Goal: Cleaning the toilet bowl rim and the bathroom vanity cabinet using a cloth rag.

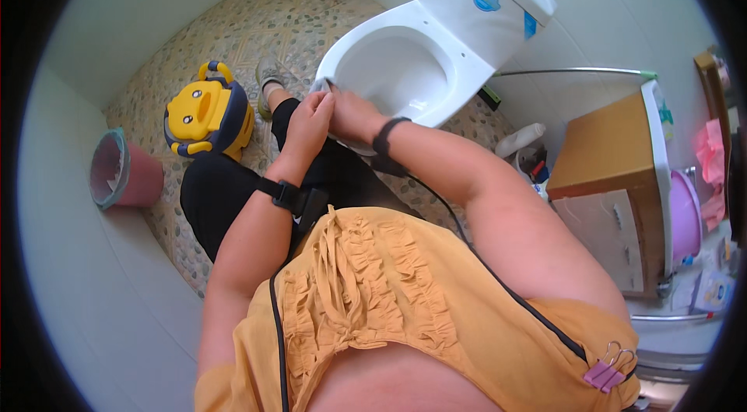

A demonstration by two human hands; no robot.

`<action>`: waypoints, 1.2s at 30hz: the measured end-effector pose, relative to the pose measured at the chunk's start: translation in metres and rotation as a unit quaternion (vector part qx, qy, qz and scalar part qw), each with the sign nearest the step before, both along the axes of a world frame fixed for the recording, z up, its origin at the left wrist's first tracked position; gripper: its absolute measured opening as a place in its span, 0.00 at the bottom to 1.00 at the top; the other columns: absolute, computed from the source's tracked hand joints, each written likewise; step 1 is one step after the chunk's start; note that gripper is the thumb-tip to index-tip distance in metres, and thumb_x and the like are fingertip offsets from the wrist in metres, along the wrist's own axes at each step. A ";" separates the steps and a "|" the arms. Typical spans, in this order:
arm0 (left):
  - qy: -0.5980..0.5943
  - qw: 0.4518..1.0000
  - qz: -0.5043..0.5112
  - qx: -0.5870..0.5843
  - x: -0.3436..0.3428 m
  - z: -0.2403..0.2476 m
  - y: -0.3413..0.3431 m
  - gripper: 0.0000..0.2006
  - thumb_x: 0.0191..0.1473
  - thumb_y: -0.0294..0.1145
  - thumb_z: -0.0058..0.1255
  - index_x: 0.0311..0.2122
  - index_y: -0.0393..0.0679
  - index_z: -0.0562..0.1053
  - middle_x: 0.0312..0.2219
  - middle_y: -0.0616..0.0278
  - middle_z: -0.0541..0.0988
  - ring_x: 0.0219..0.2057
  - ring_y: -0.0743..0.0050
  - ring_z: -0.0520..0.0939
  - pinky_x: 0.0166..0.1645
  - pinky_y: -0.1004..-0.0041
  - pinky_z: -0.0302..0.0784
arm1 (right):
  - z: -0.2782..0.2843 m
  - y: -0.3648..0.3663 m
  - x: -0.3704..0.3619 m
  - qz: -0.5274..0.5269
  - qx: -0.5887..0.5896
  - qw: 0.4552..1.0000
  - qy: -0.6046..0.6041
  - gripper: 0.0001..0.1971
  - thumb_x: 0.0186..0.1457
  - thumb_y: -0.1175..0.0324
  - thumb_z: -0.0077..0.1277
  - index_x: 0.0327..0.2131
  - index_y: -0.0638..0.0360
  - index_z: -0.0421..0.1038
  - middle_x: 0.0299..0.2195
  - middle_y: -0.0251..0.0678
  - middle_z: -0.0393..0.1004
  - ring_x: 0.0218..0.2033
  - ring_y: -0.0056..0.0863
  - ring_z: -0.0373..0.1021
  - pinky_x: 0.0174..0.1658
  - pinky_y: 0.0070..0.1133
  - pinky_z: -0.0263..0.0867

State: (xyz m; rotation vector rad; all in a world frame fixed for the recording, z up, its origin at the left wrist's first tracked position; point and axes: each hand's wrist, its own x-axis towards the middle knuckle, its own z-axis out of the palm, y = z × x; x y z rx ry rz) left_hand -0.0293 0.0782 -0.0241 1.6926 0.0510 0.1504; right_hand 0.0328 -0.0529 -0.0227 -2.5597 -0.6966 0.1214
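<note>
Both hands meet at the front left rim of a white toilet (455, 62) with no seat on it. My left hand (309, 122) is closed, its fingertips pressed against my right hand (354, 112). A small bit of grey cloth (320, 85) shows at the fingertips, against the rim. My right hand is closed as well, its fingers partly covered by the left ones. Most of the cloth is hidden, so its size does not show. A black strap circles each wrist.
Left on the pebble-patterned floor stand a yellow and navy duck-faced child's potty (204, 116) and a pink bin (128, 171). To the right are a brown cardboard box (603, 143) on a rack, a white bottle (520, 140), a green-ended pole (576, 70) and a purple basin (685, 213).
</note>
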 end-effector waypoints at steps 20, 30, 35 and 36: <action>-0.297 0.926 0.064 0.224 -0.060 0.072 -0.001 0.11 0.61 0.27 0.47 0.47 0.36 0.74 0.47 0.50 0.78 0.49 0.59 0.78 0.48 0.72 0.75 | -0.013 -0.223 -0.009 0.158 -0.138 0.958 -0.196 0.18 0.57 0.69 0.49 0.52 0.48 0.68 0.52 0.33 0.69 0.59 0.34 0.62 0.66 0.36 0.52; -0.105 0.992 0.063 0.035 -0.014 0.046 0.003 0.15 0.66 0.38 0.43 0.48 0.38 0.75 0.42 0.61 0.80 0.42 0.75 0.79 0.44 0.75 0.75 | -0.009 -0.196 -0.009 0.170 -0.227 0.932 -0.227 0.15 0.57 0.70 0.46 0.48 0.52 0.71 0.47 0.32 0.72 0.51 0.33 0.66 0.57 0.31 0.59; -0.130 0.990 -0.033 -0.053 -0.006 0.106 -0.041 0.16 0.67 0.38 0.43 0.48 0.37 0.75 0.43 0.60 0.80 0.45 0.73 0.79 0.47 0.74 0.74 | -0.004 -0.209 -0.011 0.175 -0.218 0.937 -0.212 0.14 0.52 0.70 0.50 0.44 0.53 0.72 0.45 0.32 0.72 0.50 0.32 0.66 0.56 0.30 0.59; -0.144 0.987 -0.036 -0.065 0.000 0.107 -0.041 0.16 0.67 0.38 0.43 0.48 0.36 0.75 0.42 0.60 0.80 0.45 0.73 0.78 0.47 0.73 0.74 | -0.004 -0.208 -0.013 0.181 -0.212 0.936 -0.215 0.13 0.52 0.70 0.50 0.43 0.53 0.72 0.45 0.32 0.71 0.50 0.32 0.67 0.56 0.30 0.59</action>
